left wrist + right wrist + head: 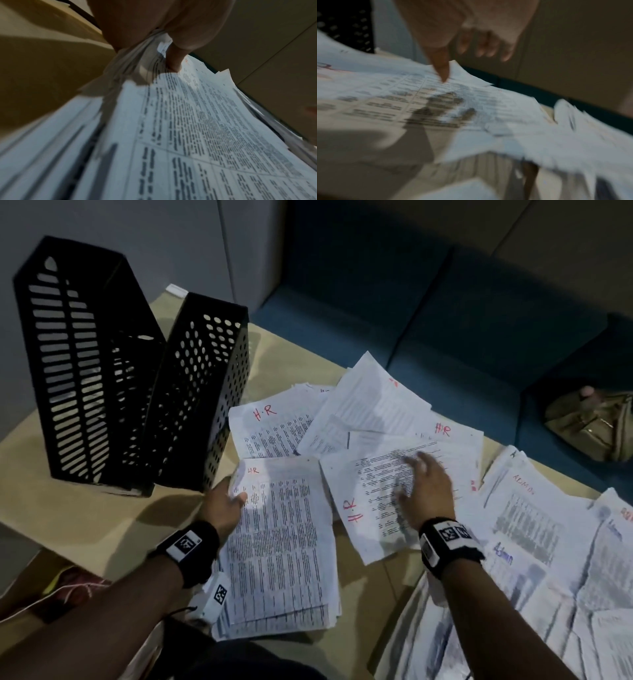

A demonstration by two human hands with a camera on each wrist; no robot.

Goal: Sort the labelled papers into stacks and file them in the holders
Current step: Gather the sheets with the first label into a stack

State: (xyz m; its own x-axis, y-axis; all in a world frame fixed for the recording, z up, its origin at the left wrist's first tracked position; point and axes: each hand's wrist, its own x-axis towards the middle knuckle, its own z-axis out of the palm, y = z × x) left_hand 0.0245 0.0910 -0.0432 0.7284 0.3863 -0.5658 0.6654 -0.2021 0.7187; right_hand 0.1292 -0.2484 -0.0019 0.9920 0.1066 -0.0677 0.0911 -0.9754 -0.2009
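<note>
A pale bench (85,518) was seen from above, strewn with printed papers. Two black perforated holders (113,378) stood upright beyond the left hand, both apparently without papers in them. A spread of sheets marked Admin (534,529) lay to the outer side of the right hand. Loose sheets marked H.R in red (270,429) were scattered just beyond both hands.

A thick H.R stack (281,542) was held at its top left corner by the left hand (224,505), thumb on top and the fingers curled underneath, so the bundle was pinched firmly. The right hand (424,491) was spread over a single H.R sheet (373,501), its fingers (442,67) straight and apart, with at least one fingertip touching the paper; nothing was gripped.

The step in hand was judged to be the gathering of that sheet onto the held stack. It would be done well if the sheet were slid flat toward the stack, lifted by one edge, its label checked, and its corners squared against the bundle.
</note>
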